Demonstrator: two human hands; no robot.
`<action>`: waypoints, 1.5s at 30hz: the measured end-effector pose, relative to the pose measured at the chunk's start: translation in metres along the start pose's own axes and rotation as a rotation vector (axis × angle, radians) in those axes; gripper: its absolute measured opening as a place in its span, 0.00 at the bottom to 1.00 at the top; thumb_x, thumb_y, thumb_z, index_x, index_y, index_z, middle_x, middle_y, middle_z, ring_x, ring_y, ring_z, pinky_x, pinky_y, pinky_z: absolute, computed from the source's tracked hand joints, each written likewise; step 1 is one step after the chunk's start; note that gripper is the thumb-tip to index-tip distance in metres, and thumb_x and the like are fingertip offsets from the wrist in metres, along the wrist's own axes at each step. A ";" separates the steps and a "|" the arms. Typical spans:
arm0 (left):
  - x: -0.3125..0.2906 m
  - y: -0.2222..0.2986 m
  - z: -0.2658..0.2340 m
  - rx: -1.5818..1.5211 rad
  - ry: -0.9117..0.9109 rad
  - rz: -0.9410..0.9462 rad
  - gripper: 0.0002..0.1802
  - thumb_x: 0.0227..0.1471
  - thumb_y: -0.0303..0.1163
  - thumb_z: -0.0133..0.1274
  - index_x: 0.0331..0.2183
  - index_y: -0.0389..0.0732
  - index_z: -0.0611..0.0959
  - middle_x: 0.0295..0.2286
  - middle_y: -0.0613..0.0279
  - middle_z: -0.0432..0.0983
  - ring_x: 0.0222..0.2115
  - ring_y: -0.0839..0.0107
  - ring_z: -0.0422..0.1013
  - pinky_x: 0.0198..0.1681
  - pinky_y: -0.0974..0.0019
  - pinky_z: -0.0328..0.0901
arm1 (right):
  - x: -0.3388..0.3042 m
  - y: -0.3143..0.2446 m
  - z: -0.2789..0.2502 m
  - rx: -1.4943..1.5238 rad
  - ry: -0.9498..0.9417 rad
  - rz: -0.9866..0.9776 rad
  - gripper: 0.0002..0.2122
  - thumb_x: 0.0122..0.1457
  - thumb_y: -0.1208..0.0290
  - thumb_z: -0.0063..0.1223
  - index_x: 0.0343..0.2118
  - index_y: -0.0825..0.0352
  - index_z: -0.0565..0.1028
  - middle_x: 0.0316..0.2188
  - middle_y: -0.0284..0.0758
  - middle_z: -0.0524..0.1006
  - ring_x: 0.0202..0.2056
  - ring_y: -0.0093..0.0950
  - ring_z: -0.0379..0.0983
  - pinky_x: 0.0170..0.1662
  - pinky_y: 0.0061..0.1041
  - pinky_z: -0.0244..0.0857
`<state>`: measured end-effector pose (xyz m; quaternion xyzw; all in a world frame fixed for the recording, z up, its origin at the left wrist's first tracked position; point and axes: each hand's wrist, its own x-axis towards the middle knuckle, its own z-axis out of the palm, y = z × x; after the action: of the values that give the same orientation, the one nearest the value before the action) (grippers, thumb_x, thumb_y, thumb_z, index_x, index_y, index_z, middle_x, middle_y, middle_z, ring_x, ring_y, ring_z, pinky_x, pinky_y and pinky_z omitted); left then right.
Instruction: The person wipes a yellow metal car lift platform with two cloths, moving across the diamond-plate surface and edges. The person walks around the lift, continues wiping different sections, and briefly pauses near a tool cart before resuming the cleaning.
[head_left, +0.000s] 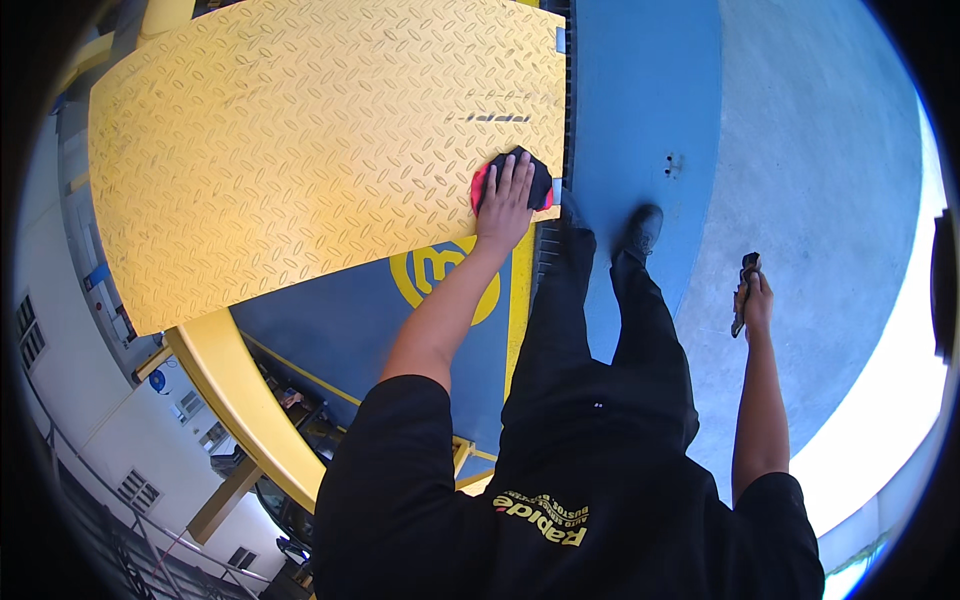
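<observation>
My left hand (507, 200) lies flat, fingers stretched out, on top of a black and red cloth (540, 180). It presses the cloth against a yellow diamond-tread metal plate (300, 140), close to the plate's lower right corner. Dark scuff marks show on the plate just beyond the fingertips. Off to the right, my right hand (759, 300) hangs away from the plate, its fingers closed round a dark, crumpled, soiled rag (741, 300). The palm side of that grip is hidden.
A blue strip of floor (640, 120) runs along the plate's right edge, with my black shoe (642, 230) on it. Grey concrete (800, 150) lies farther right. Below the plate are a blue panel with a yellow emblem (420, 270) and a curved yellow beam (240, 390).
</observation>
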<state>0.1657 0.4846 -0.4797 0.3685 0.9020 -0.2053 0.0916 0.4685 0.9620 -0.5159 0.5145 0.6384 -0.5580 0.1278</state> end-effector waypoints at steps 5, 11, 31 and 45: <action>0.066 0.061 0.039 -0.064 0.006 0.135 0.37 0.61 0.42 0.49 0.69 0.47 0.67 0.73 0.58 0.49 0.74 0.55 0.45 0.75 0.43 0.35 | -0.061 -0.022 -0.032 0.155 0.046 0.198 0.20 0.76 0.57 0.40 0.56 0.66 0.75 0.40 0.34 0.79 0.38 0.27 0.77 0.42 0.29 0.72; 0.117 -0.016 0.003 -0.102 0.099 -0.050 0.40 0.58 0.49 0.55 0.69 0.49 0.69 0.74 0.65 0.49 0.74 0.57 0.44 0.75 0.41 0.34 | -0.076 -0.037 -0.039 0.313 0.058 0.206 0.21 0.76 0.56 0.39 0.59 0.66 0.73 0.46 0.37 0.80 0.44 0.31 0.79 0.49 0.32 0.73; -0.077 -0.553 -0.284 0.453 0.502 -0.811 0.35 0.68 0.48 0.48 0.69 0.42 0.65 0.71 0.52 0.55 0.71 0.55 0.53 0.73 0.46 0.45 | 0.018 -0.374 0.231 -0.057 -0.520 -0.064 0.18 0.77 0.59 0.36 0.57 0.65 0.74 0.38 0.37 0.80 0.33 0.28 0.79 0.37 0.31 0.75; 0.187 -0.121 -0.049 0.074 0.066 -0.153 0.41 0.64 0.49 0.47 0.72 0.42 0.61 0.75 0.58 0.44 0.75 0.60 0.42 0.76 0.47 0.33 | 0.094 -0.335 0.052 -0.216 -0.285 0.138 0.20 0.76 0.58 0.42 0.59 0.66 0.74 0.41 0.37 0.82 0.37 0.28 0.80 0.42 0.31 0.76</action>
<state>-0.0532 0.5451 -0.4584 0.3084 0.9218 -0.2327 0.0322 0.1385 1.0178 -0.4086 0.4562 0.6331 -0.5435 0.3094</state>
